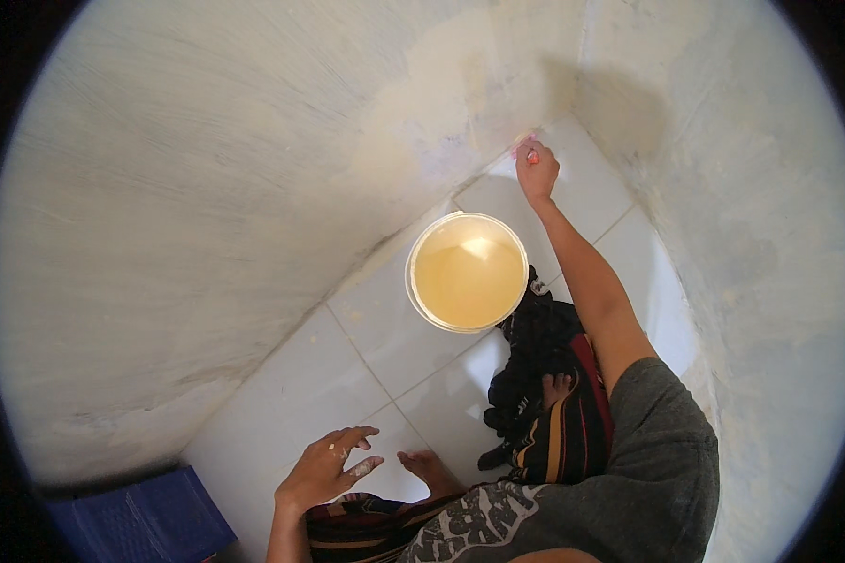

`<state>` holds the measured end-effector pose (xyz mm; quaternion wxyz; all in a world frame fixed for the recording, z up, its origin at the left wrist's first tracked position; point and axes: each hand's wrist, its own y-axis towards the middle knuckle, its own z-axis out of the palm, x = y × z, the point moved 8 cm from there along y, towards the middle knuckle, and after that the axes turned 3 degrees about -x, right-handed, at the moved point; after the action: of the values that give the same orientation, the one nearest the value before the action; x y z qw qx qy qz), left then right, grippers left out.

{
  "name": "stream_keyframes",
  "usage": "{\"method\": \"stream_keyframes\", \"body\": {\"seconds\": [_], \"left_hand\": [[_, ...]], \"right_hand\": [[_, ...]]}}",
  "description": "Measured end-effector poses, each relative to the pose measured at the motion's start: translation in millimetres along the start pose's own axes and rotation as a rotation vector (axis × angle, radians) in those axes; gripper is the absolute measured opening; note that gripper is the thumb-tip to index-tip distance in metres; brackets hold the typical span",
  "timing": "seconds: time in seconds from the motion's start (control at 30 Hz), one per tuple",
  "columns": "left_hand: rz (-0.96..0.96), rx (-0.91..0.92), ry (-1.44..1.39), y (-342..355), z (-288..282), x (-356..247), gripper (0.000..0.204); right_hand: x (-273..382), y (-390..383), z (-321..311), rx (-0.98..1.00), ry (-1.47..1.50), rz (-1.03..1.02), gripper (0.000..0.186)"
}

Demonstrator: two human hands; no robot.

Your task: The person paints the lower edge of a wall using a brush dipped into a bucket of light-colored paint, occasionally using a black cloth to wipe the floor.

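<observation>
My right hand reaches out to the far corner, its fingers closed around a small paintbrush with a red-orange handle. The brush's pinkish working end is at the foot of the left wall, close to the floor; my fingers hide much of it. Between my two hands stands a white bucket with pale yellow paint inside. My left hand hangs open above the floor at lower left, holding nothing, with whitish specks on its fingers.
Walls meet at the far corner; the right wall runs close beside my right arm. A bunched black cloth lies by the bucket and my foot. A blue box-like object sits at lower left. White tiles cover the floor.
</observation>
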<state>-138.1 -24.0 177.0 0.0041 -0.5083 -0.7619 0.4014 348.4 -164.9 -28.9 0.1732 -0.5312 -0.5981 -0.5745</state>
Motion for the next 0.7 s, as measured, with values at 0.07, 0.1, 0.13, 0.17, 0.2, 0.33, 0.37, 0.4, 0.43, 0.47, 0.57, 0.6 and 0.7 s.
{"method": "stream_keyframes", "body": {"seconds": [0.07,0.1,0.13,0.17,0.2,0.33,0.37,0.4,0.43,0.47,0.57,0.6,0.7], "left_hand": [[0.039,-0.018,0.011,-1.0,0.8,0.8,0.043],[0.058,-0.029,0.017,-1.7,1.1,0.5,0.042],[0.047,-0.032,0.019,-2.0,0.2,0.6,0.042],[0.033,-0.035,0.018,-0.8,-0.4,-0.8,0.042],[0.021,-0.037,0.021,-1.2,-1.5,-1.3,0.041],[-0.036,0.007,-0.001,-3.0,-0.4,3.2,0.043],[-0.029,0.000,-0.001,-4.2,0.8,5.3,0.044],[-0.021,-0.006,0.000,-5.0,1.8,7.4,0.044],[0.018,-0.034,0.020,-4.8,1.2,8.2,0.045],[0.067,-0.055,0.035,-2.4,1.8,7.8,0.045],[0.050,-0.028,0.046,1.0,1.8,4.5,0.045],[0.004,-0.004,0.043,-2.2,0.6,5.7,0.045],[-0.042,0.021,0.001,-3.1,-2.8,2.5,0.044]], "right_hand": [[-8.0,-5.2,4.6,0.060,0.105,0.087,0.026],[-18.0,-5.3,4.6,0.093,0.207,0.160,0.027],[-27.7,-5.5,5.1,0.127,0.310,0.234,0.027],[-33.9,-0.7,-2.7,0.084,0.260,0.229,0.027],[-37.6,7.6,-11.5,0.038,0.209,0.225,0.027],[-32.2,31.5,-24.5,-0.118,0.035,0.132,0.026],[-27.2,32.2,-21.4,-0.098,0.024,0.103,0.026],[-22.0,32.7,-18.1,-0.078,0.013,0.073,0.026],[-16.7,33.0,-14.7,-0.059,0.001,0.043,0.026],[-16.6,32.5,-13.5,-0.043,0.003,0.006,0.026],[-10.4,17.3,-3.3,0.011,-0.023,-0.024,0.023],[0.8,-1.4,2.6,0.054,0.059,0.009,0.022],[7.7,-19.2,5.8,0.167,0.209,0.119,0.020]]}}
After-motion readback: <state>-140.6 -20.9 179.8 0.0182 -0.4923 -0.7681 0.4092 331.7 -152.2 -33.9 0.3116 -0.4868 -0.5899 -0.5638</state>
